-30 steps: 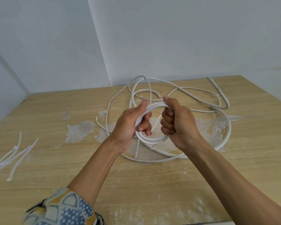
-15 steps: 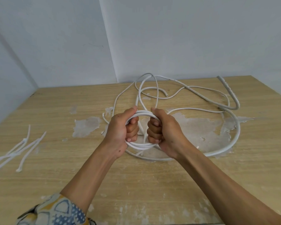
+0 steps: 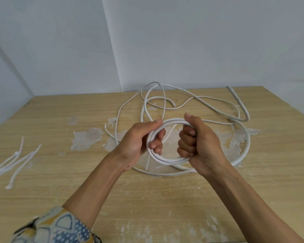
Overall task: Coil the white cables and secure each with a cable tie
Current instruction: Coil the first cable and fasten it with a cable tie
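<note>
1. Wood-grain table (image 3: 165, 207) fills most of the view. It's light laminate with pale scraped patches (image 3: 86, 139) near the middle, pushed into a corner of plain grey-white walls (image 3: 200, 41).
2. Biggest thing on it is the loose white cable mess (image 3: 144, 106): thin runs looping toward the back wall, plus one fatter cable (image 3: 247, 142) sweeping round the right side and passing below the hands. All of that lies uncoiled on the table.
3. Both hands are up over the middle of the table, a little apart, each clamped on an opposite side of the same ring of cable. On one side the left hand (image 3: 137, 142) has its fingers curled through the ring and its thumb laid along the top. On the other, the right hand (image 3: 202, 144) is fisted round it with the thumb up.
4. That coil (image 3: 167, 161) is a few turns, small and pretty tidy, held up off the table. I honestly can't tell which loose strand feeds into it.
5. The cable ties (image 3: 18, 163) sit in a little heap way over at the left edge, well apart from the hands, with nothing touching them.
6. My read: this is mid-coiling, nothing tied yet, and I see no finished bundle anywhere.
   - Whatever tail is left on this cable probably needs winding in first.
   - Then one hand has to pin the whole ring alone so the other can go left for a tie.
   - This cable looks springy, so I'd guess the turns pop open if the grip slackens during the swap.
</note>
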